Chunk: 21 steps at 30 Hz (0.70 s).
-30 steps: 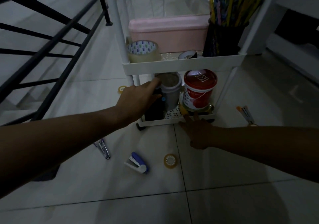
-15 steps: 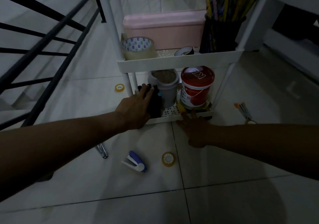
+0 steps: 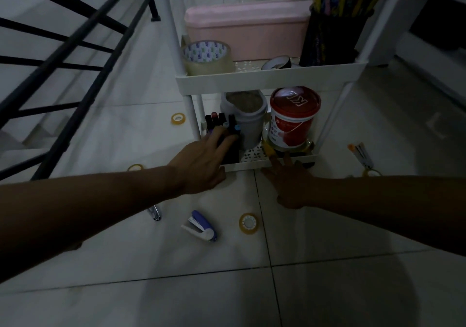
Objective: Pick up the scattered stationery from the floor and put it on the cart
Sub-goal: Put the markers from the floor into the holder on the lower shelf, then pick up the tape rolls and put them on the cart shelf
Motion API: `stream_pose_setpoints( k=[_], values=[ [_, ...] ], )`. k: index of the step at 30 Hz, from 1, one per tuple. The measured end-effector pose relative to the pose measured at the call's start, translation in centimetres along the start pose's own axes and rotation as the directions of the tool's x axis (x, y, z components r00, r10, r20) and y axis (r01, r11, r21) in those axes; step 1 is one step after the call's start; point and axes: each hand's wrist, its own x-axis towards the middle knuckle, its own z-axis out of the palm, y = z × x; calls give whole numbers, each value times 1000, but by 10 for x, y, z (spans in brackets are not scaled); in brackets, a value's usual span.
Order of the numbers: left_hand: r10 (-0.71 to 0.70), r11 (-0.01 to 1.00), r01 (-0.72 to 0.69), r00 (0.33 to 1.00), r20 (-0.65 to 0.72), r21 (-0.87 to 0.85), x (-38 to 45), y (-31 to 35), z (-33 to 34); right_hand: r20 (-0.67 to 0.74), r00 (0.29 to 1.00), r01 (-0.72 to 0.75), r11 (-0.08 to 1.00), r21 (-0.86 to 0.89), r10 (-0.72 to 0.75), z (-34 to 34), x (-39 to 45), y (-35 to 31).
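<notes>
Dim, bluish light leaves the view underexposed; a soft shadow pools on the floor tiles [image 3: 327, 289] at lower right, and wide-angle distortion bends the railing [image 3: 63, 57], perhaps slightly blurred.

Place: a home — a dim upstairs landing beside a staircase.
Floor: large pale glossy tiles [image 3: 327, 238] with thin dark grout lines.
Railing: a black metal railing [image 3: 75, 57] slants along the left, and steps show behind its bars.
Cart: a white plastic cart [image 3: 267, 78] on tiers, household storage — it holds a pink box [image 3: 248, 28], a roll of packing tape [image 3: 206, 58], a black cup of pencils [image 3: 330, 36], a red tub [image 3: 293, 117] and markers [image 3: 222, 122].
Clutter: a stapler [image 3: 200, 229] and small tape rolls [image 3: 249, 223] lie on the tiles.
Right edge: white furniture [image 3: 428, 74], blurred.
</notes>
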Motion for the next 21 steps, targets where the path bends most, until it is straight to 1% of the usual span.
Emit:
stream_pose_setpoints(
  k=[1, 3, 5, 7, 8, 10, 12, 13, 15, 18, 21],
  values=[
    [76, 997, -77, 997, 27, 26, -4, 0, 0, -25, 1000, -14, 1000, 14, 14, 1, 1, -1],
    [205, 975, -214, 971, 125, 65, -11, 1, 5, -82, 996, -43, 997, 57, 48, 4, 2, -4],
    [262, 951, -294, 930, 258, 92, -18, 3, 14, -164, 985, -43, 997, 67, 54, 6, 3, -9],
    [263, 942, -322, 886, 383, 98, -23, 6, 22, -231, 973, 21, 1000, 14, -17, 11, 4, -15],
    [249, 942, -322, 860, 445, 97, -25, 7, 26, -232, 970, 81, 997, 6, -77, 14, 4, -18],
    [196, 951, -297, 793, 577, 85, -29, 9, 32, -163, 965, 215, 976, 40, -205, 20, 3, -25],
    [142, 966, -250, 724, 675, 65, -33, 9, 36, -83, 941, 334, 941, 57, -328, 25, 3, -34],
    [126, 970, -235, 703, 700, 62, -34, 10, 37, -51, 922, 385, 922, 42, -383, 28, 3, -39],
    [119, 972, -228, 687, 716, 57, -36, 9, 38, 11, 894, 447, 894, 28, -447, 36, 2, -47],
    [115, 974, -222, 680, 724, 53, -37, 7, 40, 46, 884, 461, 883, 84, -466, 46, 6, -53],
    [92, 976, -206, 690, 718, 73, -36, 2, 40, 45, 876, 479, 877, 37, -480, 38, 13, -55]
  ],
)
